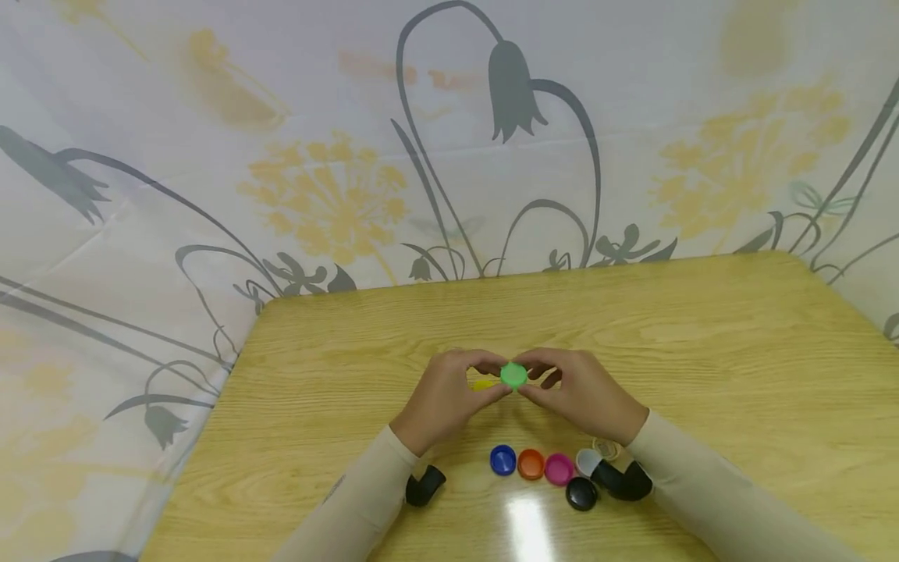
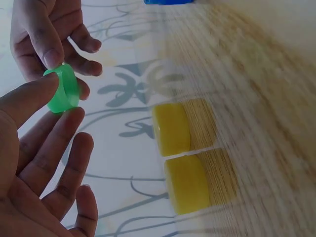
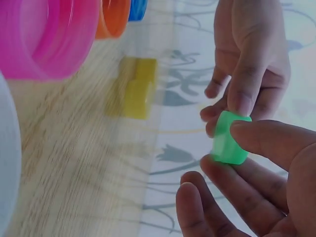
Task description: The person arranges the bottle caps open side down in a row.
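- Pale fabric [image 1: 632,47] printed with drooping grey bellflowers and yellow flower heads hangs behind and to the sides of a wood-grain surface [image 1: 337,336], which shows a bright patch of reflected light near its front.
- Over the middle of the surface, a green bottle cap [image 1: 514,375] is held up between the two hands, clear of the wood.
- The left hand [image 1: 449,390] has its grip on the cap's left side, thumb and fingertips pinching it; the other fingers are loosely bent.
- The right hand [image 1: 590,394] has its grip on the opposite side, also pinching the cap with thumb and fingertips.
- Two yellow bottle caps, a near one [image 2: 186,185] and a far one [image 2: 170,129] in the left wrist view, sit side by side on the surface; the head view shows only a bit of yellow behind the left hand.
- Closer to the person, a row runs from left to right: a blue cap [image 1: 502,460], an orange cap [image 1: 531,464], a pink cap [image 1: 559,469] and a white cap [image 1: 587,462].
- A black cap [image 1: 581,494] lies just in front of the pink and white ones.
- A beige round piece [image 1: 605,448] shows partly beside the right forearm.
- Long cream sleeves [image 1: 365,499] cover both forearms, and a dark curved object [image 1: 425,485] shows beside the left one.
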`<state>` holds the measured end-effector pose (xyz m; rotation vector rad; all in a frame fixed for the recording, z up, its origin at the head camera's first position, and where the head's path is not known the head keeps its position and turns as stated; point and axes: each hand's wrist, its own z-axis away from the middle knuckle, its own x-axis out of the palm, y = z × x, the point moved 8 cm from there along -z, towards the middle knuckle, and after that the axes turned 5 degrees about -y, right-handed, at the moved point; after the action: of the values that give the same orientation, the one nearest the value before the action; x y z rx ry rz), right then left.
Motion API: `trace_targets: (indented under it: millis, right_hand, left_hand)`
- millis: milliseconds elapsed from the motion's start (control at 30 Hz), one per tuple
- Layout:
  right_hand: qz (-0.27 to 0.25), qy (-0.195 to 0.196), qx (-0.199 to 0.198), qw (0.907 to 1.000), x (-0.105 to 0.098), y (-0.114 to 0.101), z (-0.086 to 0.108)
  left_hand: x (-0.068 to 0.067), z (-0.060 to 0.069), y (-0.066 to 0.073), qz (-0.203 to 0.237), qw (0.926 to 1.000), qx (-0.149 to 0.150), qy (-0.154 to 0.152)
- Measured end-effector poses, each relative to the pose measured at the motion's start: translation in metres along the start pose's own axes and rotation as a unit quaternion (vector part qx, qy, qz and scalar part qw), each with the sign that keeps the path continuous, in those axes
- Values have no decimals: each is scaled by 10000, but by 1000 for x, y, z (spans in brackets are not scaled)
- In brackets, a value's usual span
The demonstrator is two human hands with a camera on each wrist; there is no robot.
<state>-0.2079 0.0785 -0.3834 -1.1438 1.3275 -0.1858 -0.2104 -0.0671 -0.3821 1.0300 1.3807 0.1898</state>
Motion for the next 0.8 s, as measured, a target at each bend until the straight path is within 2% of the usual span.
trace_targets:
  millis: [133,300,433,633,800]
  right_hand:
    - [27,-58,81,9999,0,5,-6]
    - [41,-325,264,9991,3,14,-12]
    - [146,-548,274,9980,1,18,-17]
    - [154,-892,173,9957,1,24,-22]
    - [217,-1150,139,9930,8,31,-28]
  left_hand:
    - [2,-6,-5,126,9998,-123,-96]
    - [5,-11,-13,341,9986,-276,-279]
    - [9,-16,-17,350,9975,-471,-398]
    - [15,-24,-20,-78,9963,-668,-528]
    - [19,-25,-26,-469,9938,-784,-640]
